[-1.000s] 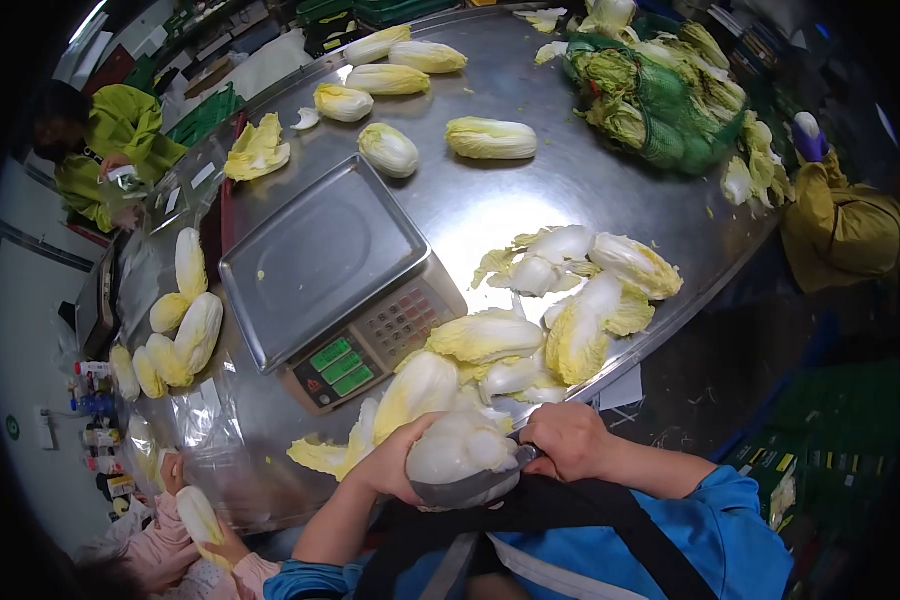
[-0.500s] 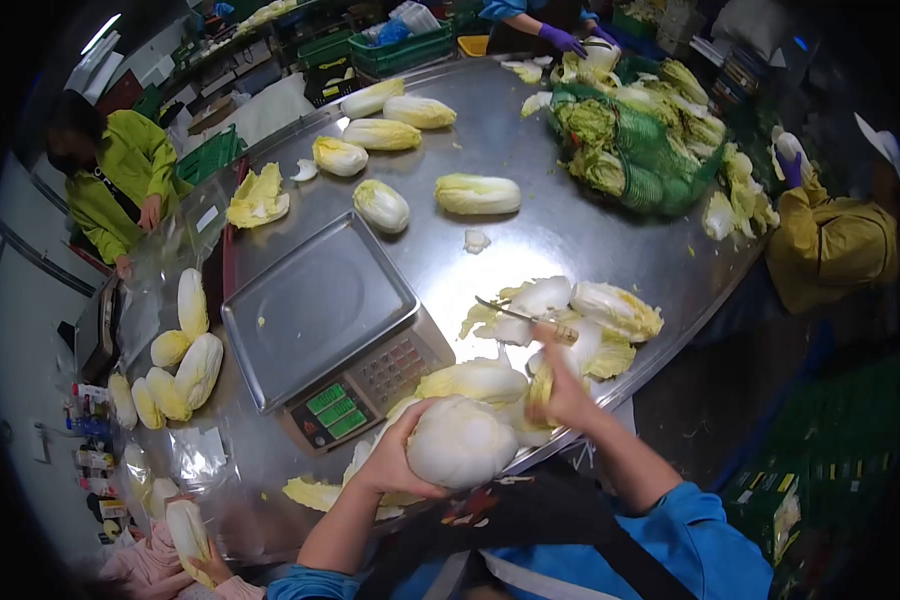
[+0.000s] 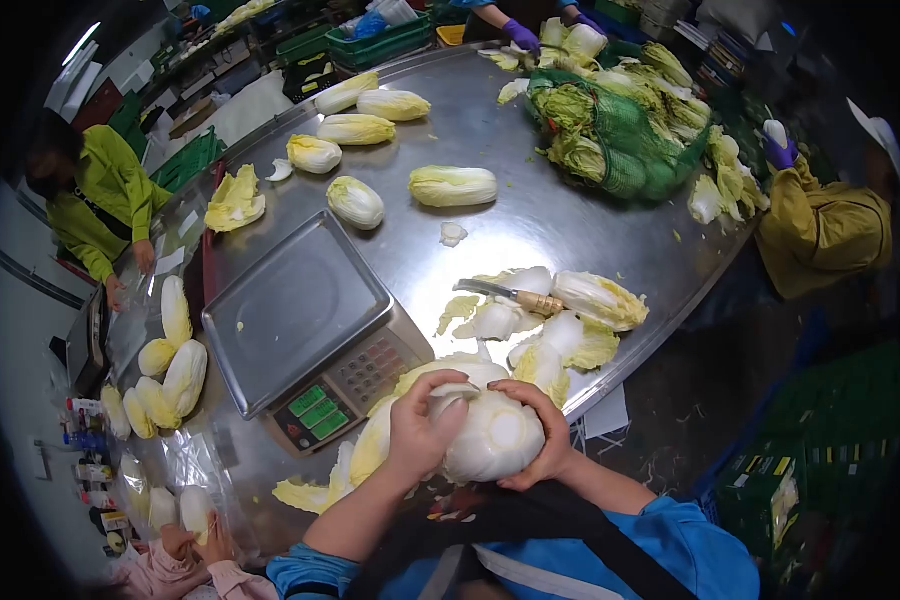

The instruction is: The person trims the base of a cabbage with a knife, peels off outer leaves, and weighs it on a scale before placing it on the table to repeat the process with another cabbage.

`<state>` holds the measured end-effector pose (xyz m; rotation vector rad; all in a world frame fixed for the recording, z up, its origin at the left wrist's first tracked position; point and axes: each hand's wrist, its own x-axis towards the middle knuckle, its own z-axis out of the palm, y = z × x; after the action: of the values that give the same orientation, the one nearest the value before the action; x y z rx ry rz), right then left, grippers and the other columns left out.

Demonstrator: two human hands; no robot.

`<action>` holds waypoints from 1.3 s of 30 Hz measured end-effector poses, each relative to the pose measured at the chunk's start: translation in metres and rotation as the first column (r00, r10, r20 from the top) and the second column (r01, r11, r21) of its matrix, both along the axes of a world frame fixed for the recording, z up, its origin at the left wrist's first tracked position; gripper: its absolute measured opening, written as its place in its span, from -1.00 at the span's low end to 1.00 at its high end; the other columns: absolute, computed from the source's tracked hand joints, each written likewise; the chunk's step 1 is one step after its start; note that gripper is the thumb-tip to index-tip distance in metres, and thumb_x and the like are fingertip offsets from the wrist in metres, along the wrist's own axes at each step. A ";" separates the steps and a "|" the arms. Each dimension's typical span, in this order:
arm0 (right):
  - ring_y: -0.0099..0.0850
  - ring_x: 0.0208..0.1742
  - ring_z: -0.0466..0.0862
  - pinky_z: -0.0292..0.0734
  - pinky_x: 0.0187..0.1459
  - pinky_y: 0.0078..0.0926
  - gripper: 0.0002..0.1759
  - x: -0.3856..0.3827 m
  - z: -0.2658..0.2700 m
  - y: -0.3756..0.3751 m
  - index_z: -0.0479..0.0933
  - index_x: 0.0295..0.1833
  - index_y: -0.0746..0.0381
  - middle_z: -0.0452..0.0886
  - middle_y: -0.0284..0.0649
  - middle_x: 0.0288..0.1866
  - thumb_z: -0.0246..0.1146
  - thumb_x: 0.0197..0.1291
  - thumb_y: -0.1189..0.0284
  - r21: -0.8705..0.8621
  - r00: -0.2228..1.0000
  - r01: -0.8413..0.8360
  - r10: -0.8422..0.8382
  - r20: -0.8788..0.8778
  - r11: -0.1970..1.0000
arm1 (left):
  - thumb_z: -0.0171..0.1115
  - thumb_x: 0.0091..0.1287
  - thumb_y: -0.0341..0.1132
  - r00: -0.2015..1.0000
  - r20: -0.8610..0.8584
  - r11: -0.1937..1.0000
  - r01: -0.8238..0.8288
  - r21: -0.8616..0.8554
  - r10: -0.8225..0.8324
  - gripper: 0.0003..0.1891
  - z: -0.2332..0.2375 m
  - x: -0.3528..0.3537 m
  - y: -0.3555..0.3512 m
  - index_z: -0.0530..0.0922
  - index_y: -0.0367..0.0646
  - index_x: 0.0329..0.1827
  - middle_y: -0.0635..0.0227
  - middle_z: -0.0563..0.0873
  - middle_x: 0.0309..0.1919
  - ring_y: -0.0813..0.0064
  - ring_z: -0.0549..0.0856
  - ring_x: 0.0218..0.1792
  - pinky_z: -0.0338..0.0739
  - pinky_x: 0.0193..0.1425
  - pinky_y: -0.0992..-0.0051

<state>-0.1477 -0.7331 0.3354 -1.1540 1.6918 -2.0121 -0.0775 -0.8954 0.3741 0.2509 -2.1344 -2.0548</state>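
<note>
A napa cabbage (image 3: 498,437) is between my two hands at the table's near edge, its pale cut base facing up. My right hand (image 3: 552,428) wraps round its right side. On the left, my left hand (image 3: 425,425) is closed on the cabbage's outer leaf, thumb and fingers curled at its edge. A knife (image 3: 532,299) with a wooden handle lies on loose cabbage leaves (image 3: 500,320) just beyond. Beside the handle rests another cabbage (image 3: 602,300). More leaves (image 3: 370,440) and a partly hidden cabbage lie under and behind my left hand.
A scale (image 3: 300,310) with a metal tray stands left of my hands. Several cabbages (image 3: 453,187) lie further back, near a green net sack (image 3: 630,150) of cabbages. Co-workers stand at the left (image 3: 110,190), lower left, right (image 3: 820,235) and far side.
My right hand has let go of the knife, now lying on the leaves, and has come to the cabbage. My left hand has shifted its grip to the cabbage's outer leaf.
</note>
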 end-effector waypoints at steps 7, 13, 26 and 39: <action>-0.30 0.14 0.40 0.28 0.16 -0.36 0.06 -0.017 -0.012 0.017 0.18 0.17 0.36 0.36 -0.05 0.11 0.51 -0.49 0.11 -0.068 0.945 0.111 -0.084 0.316 0.991 | 0.25 0.09 -0.37 0.988 -0.101 0.983 -0.131 -0.130 0.118 -0.68 0.000 -0.037 0.007 0.46 -0.27 -0.10 0.27 0.61 -0.25 0.51 0.58 -0.20 0.44 -0.07 0.55; -0.38 0.00 0.49 0.38 0.05 -0.45 0.08 -0.038 -0.011 0.024 0.19 0.16 0.35 0.44 -0.15 -0.02 0.42 -0.45 -0.10 -0.060 0.758 0.379 -0.272 0.593 0.924 | 0.44 -0.10 -0.24 0.990 -0.083 0.914 0.069 -0.399 -0.111 -0.42 -0.006 -0.054 0.020 0.40 -0.22 0.00 0.22 0.54 -0.12 0.42 0.55 -0.11 0.44 -0.03 0.48; -0.30 0.05 0.47 0.38 0.10 -0.30 -0.12 -0.111 -0.022 0.060 0.30 0.14 0.23 0.43 -0.15 0.06 0.14 -0.14 -0.23 -0.231 0.702 0.561 -0.308 0.643 0.795 | 0.35 -0.09 -0.30 0.964 0.254 0.995 -0.065 -0.072 0.082 -0.39 -0.042 -0.046 -0.054 0.36 -0.28 0.06 0.18 0.50 -0.04 0.34 0.46 0.04 0.29 0.16 0.38; -0.38 0.11 0.42 0.32 0.12 -0.41 -0.02 -0.052 0.038 0.009 0.15 0.23 0.28 0.40 -0.21 0.08 0.43 -0.27 0.06 -0.246 0.798 0.154 0.026 0.602 0.957 | 0.52 -0.31 -0.06 0.965 -0.192 0.984 0.166 -0.071 -0.177 0.16 -0.032 -0.033 -0.004 -0.04 -0.26 0.33 0.09 0.18 0.25 0.24 0.17 0.29 0.06 0.33 0.33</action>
<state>-0.1992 -0.7243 0.3739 -0.4212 1.1531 -2.3777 -0.1101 -0.8993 0.3425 -0.1463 -2.1510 -2.0096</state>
